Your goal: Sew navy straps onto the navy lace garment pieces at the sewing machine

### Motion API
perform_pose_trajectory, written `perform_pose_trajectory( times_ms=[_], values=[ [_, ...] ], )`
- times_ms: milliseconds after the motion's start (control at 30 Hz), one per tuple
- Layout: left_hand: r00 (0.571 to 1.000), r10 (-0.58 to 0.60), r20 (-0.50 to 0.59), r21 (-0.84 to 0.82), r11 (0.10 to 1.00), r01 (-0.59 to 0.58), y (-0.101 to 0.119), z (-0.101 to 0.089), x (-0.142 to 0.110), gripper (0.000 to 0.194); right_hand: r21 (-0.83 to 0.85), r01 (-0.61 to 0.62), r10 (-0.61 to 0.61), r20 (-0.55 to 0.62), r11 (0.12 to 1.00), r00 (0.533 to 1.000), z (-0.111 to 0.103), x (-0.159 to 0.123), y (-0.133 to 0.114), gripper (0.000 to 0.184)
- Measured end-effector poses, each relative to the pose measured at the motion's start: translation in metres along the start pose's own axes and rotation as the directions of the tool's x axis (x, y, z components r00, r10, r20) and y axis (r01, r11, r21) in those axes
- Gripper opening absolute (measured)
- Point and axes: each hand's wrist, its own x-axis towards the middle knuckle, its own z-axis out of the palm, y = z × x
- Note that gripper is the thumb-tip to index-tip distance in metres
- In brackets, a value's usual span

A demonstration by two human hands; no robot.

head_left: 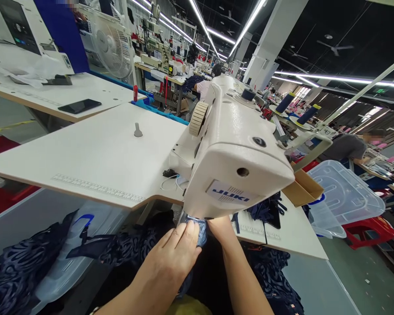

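Note:
A cream JUKI sewing machine (239,144) stands right in front of me, its head end facing me. Below it, my left hand (175,249) presses its fingers together on a blue piece of fabric (202,234) beside the narrow front arm. My right hand (219,225) is at the other side of that fabric, under the machine head. Its fingers are hidden behind the head, so their hold does not show. Dark navy patterned garment pieces (124,247) hang to the left, and more navy patterned fabric (272,271) hangs on the right. The needle area is hidden.
A white table (95,148) extends left, with a phone (79,106) on the neighbouring one. Navy straps (265,208) and a cardboard box (304,183) lie right of the machine. Beyond are a clear plastic bin (348,188), a red stool (369,232) and people at other machines.

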Motion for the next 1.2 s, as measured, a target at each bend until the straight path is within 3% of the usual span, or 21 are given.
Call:
perform_pose_trajectory(
  times_ms=[200,400,600,733,900,1200],
  values=[
    [0.999,0.04,0.007,-0.028,0.999,-0.04,-0.002,0.001,-0.003,0.031,0.06,0.017,-0.018,0.012,0.998,1.0,0.0,0.0,-0.007,0.023],
    [0.994,0.102,0.026,-0.061,0.993,-0.1,-0.005,0.0,-0.003,0.027,0.216,-0.042,0.052,-0.04,0.976,0.998,0.0,-0.003,-0.025,0.028],
    [0.996,0.079,0.032,-0.086,0.993,-0.076,-0.002,0.002,-0.004,0.029,0.268,-0.103,0.114,-0.025,0.958,0.993,0.0,-0.004,-0.024,0.03],
    [1.0,0.026,0.008,-0.12,0.992,-0.025,0.0,0.006,-0.001,0.03,0.246,-0.086,0.096,-0.027,0.966,0.995,0.0,-0.002,-0.021,0.026],
    [0.995,0.089,0.052,-0.073,0.994,-0.085,-0.003,0.002,0.004,0.029,0.225,-0.058,0.076,-0.075,0.973,0.994,0.001,-0.002,-0.022,0.026],
    [0.999,-0.003,0.04,-0.087,0.996,0.006,0.005,0.007,-0.001,0.031,0.092,0.015,-0.011,-0.048,0.996,0.999,0.0,-0.002,-0.017,0.034]
  ],
)
